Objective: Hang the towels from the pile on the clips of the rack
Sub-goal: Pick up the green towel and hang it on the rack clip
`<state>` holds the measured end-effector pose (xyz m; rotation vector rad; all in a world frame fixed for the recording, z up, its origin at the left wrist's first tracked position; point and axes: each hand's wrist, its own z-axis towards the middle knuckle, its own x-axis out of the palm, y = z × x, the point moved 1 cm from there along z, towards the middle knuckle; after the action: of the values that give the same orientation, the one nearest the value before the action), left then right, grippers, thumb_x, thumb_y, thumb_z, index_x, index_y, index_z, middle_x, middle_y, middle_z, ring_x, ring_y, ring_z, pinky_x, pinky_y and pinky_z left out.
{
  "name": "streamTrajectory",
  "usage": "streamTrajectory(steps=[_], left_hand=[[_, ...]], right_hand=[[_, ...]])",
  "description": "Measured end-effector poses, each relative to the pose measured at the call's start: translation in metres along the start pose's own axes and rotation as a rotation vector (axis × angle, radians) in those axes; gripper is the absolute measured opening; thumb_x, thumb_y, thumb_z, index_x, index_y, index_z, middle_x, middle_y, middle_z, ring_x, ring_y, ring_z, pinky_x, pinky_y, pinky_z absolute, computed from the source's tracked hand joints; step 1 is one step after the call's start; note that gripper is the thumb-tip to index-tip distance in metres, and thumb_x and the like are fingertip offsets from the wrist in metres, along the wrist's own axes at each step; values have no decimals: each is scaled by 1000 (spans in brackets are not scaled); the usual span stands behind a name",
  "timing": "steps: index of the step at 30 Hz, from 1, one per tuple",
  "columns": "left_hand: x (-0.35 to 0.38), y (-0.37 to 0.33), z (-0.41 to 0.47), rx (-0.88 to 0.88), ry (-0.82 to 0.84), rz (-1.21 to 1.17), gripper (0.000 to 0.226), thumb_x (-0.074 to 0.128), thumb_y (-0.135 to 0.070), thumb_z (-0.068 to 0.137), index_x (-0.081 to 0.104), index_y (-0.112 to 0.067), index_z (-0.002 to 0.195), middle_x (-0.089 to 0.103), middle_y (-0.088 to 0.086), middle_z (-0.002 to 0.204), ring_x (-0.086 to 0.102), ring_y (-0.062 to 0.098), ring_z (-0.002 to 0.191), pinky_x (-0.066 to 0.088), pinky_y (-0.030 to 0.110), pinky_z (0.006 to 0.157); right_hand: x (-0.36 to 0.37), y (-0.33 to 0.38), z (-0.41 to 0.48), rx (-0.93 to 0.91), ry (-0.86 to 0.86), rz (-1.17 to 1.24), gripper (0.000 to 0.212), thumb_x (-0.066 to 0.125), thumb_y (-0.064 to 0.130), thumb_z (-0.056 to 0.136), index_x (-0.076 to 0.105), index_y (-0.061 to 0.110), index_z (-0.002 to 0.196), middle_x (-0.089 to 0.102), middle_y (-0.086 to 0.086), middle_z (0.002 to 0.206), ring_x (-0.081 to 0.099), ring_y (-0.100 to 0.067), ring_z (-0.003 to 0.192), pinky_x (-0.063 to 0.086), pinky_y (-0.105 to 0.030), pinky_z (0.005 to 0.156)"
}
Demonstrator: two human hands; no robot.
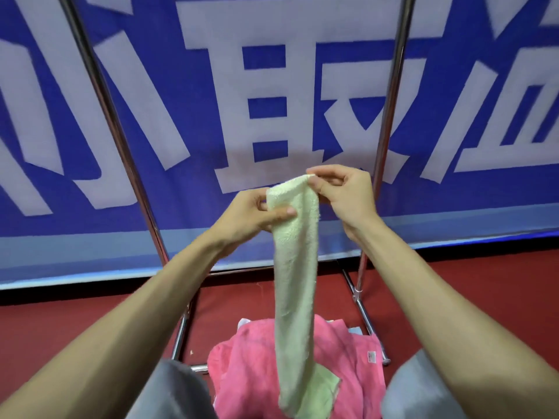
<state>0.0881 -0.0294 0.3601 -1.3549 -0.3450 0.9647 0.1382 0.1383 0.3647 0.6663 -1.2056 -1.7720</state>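
Observation:
A pale green towel (295,282) hangs lengthwise in front of me, held up by both hands. My left hand (251,214) pinches its upper left edge between thumb and fingers. My right hand (344,195) grips the top corner a little higher. The towel's lower end rests on a pile with a pink towel (248,376) on top, lying on the floor between my knees. Two slanted metal posts of the rack (118,137) rise on either side of my hands. No clips are in view.
A big blue banner with white characters (266,86) stands right behind the rack. The rack's base bars (367,320) run along the red floor (453,282) beside the pile. My grey-clad knees (181,394) flank the pile.

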Motion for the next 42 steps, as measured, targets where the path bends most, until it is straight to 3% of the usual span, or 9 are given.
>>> streamTrajectory(steps=[3, 8, 13, 23, 30, 32, 35, 39, 42], left_hand=[[-16, -33, 3, 67, -55, 72, 10, 65, -15, 88, 71, -20, 95, 73, -12, 83, 65, 2, 79, 52, 24, 77], [-38, -99, 7, 209, -130, 116, 17, 57, -26, 94, 70, -26, 104, 72, -8, 102, 66, 6, 98, 52, 28, 88], [-40, -145, 8, 323, -225, 60, 18, 51, -24, 98, 69, -22, 100, 70, -10, 91, 65, 4, 85, 55, 26, 76], [-24, -153, 13, 337, -337, 65, 18, 54, -22, 96, 71, -18, 93, 69, -9, 80, 64, 1, 72, 50, 18, 60], [-28, -143, 23, -35, -440, -343, 20, 55, -25, 96, 66, -9, 96, 71, 6, 95, 69, 20, 86, 57, 37, 77], [-31, -139, 24, -99, -452, -404, 19, 55, -23, 96, 64, -7, 96, 70, 7, 96, 68, 20, 85, 56, 36, 74], [-38, -129, 27, -189, -517, -485, 17, 56, -20, 95, 62, -4, 98, 69, 8, 99, 68, 20, 86, 56, 35, 69], [-54, -106, 35, -358, -591, -565, 31, 62, -22, 90, 57, -7, 116, 67, 7, 108, 66, 20, 89, 55, 34, 62], [-59, -86, 32, -486, -623, -606, 30, 58, -21, 92, 54, -8, 118, 63, 3, 97, 61, 17, 77, 45, 34, 49]], right_hand=[[6, 39, 8, -63, 30, -21, 14, 67, 1, 84, 71, 5, 97, 71, -9, 82, 67, -13, 72, 56, -21, 63], [9, 99, 21, -163, 47, 41, 11, 67, 6, 86, 71, 9, 96, 72, -4, 85, 68, -8, 72, 54, -19, 63], [9, 144, 34, -267, 21, 113, 13, 69, 9, 86, 70, 11, 98, 73, -6, 93, 70, -15, 86, 56, -23, 70], [1, 131, 32, -114, 13, 130, 20, 64, 14, 90, 67, 7, 109, 72, -7, 93, 69, -15, 82, 53, -21, 66], [4, 90, 17, 199, 342, 42, 49, 31, 45, 102, 64, 9, 104, 65, -5, 79, 58, -16, 69, 51, -29, 67], [6, 63, 8, 246, 414, 61, 55, 30, 46, 101, 68, 7, 103, 68, -7, 87, 62, -19, 79, 53, -36, 76], [6, 36, -2, 283, 452, 159, 50, 40, 47, 98, 69, 6, 101, 67, -5, 85, 61, -18, 76, 50, -31, 71], [1, 13, -7, 210, 596, -1, 27, 57, 10, 94, 62, 1, 119, 69, -15, 109, 65, -27, 99, 53, -37, 87], [-1, 8, -13, 182, 561, -87, 22, 59, -1, 90, 66, 4, 110, 72, -11, 98, 69, -18, 88, 57, -33, 80]])
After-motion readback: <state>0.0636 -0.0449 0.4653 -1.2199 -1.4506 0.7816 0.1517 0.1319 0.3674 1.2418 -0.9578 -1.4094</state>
